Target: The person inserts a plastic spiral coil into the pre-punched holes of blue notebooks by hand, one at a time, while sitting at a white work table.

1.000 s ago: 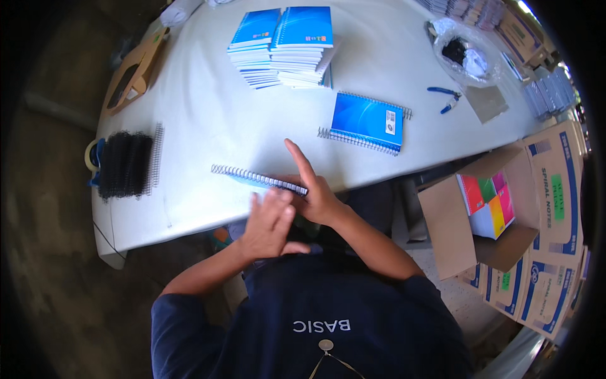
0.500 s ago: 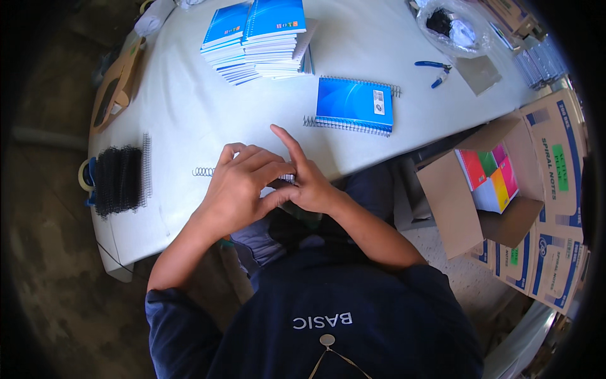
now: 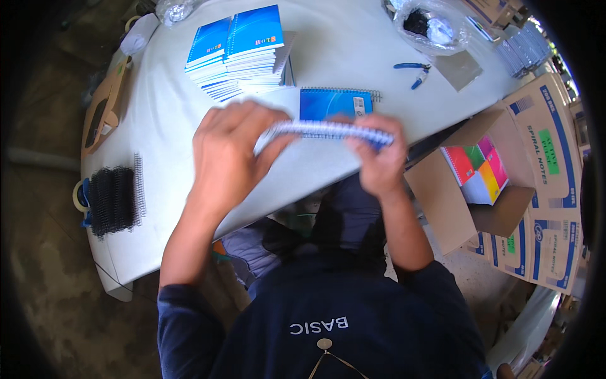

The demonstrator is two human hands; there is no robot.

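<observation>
A spiral notebook (image 3: pixel 328 130) is held nearly edge-on above the table's near edge, its bound edge showing as a pale, motion-blurred strip. At its left end, my left hand (image 3: pixel 227 148) is closed with thumb and fingers around the notebook. Its right end is pinched in my right hand (image 3: pixel 384 158), thumb on the near side. Just beyond lie blue spiral notebooks (image 3: pixel 328 101), partly covered by the held one; a wire coil sticks out at their far right corner.
Blue notebooks (image 3: pixel 252 31) stand stacked at the back. Black spiral coils (image 3: pixel 113 199) lie at the left beside a tape roll (image 3: pixel 81 194). Blue-handled pliers (image 3: pixel 418 74) and a plastic bag (image 3: pixel 435 31) are at the right. An open carton (image 3: pixel 435 202) holds colourful notebooks (image 3: pixel 480 174).
My hands have moved apart and up from close together near the table edge, my right hand going rightward. The notebook now spans between them, and the loose coil end at its left no longer shows.
</observation>
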